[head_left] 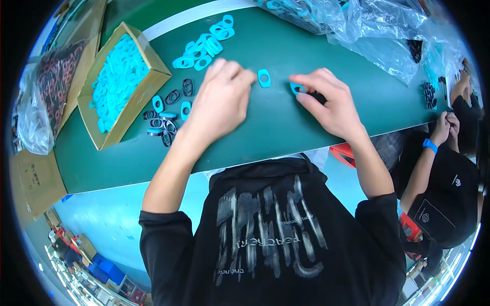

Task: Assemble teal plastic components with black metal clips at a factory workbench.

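My right hand (329,99) pinches a turquoise oval ring (297,88) between thumb and fingertips, just over the green table. A second turquoise ring (264,78) lies flat between my two hands. My left hand (222,97), slightly blurred, has its fingers curled and pressed together beside that ring; whatever they may hold is hidden. Left of this hand are black oval rings (188,87) and more turquoise ones, some of them stacked together. Beyond it, a loose heap of turquoise rings (206,46) rests on the table.
A cardboard box (153,74) full of turquoise rings stands at the left, beside a clear bag of dark and red rings (61,71). Plastic bags (372,30) cover the far right. At the right edge, a co-worker's hands (446,127) are near a cluster of black parts (430,96).
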Demonstrator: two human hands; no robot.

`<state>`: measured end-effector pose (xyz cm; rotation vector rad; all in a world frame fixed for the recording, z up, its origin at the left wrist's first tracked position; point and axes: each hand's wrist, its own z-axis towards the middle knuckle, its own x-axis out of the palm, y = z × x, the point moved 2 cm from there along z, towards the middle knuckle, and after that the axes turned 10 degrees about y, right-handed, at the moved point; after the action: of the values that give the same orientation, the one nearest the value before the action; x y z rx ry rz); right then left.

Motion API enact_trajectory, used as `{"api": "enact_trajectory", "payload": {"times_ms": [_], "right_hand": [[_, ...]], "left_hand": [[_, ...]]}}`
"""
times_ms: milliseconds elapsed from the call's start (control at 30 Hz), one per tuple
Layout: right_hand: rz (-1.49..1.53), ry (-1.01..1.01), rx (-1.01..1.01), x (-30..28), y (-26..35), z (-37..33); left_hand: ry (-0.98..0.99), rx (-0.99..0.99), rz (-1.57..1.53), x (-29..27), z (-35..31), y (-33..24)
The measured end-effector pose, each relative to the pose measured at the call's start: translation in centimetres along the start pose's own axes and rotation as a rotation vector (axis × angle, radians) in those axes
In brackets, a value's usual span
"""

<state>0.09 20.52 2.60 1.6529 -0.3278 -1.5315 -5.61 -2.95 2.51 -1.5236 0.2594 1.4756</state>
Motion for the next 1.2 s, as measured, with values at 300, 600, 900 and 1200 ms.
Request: {"api": "enact_trajectory", "payload": {"times_ms": [300,600,900,1200], "right_hand": [[-0.199,0.047,-0.05,-0.2,-0.1,0.0],[-0.043,-0.02,-0.029,-0.2,-0.7,1.1],[-0.417,-0.113,0.005,3.2,1.5,4.3],[-0.199,0.18,-0.201,1.5,0.6,5.7]], "left_hand": [[-0.085,-0.122,-0.149,-0.5,-1.5,-1.5],[0.049,-0.039,-0.09,0.1,-2.2,-1.6],[-0.015,0.056,-0.077,1.9,-5.6,-3.6],[-0.077,-0.02,-0.075,1.4,-4.5,-3.2]]}}
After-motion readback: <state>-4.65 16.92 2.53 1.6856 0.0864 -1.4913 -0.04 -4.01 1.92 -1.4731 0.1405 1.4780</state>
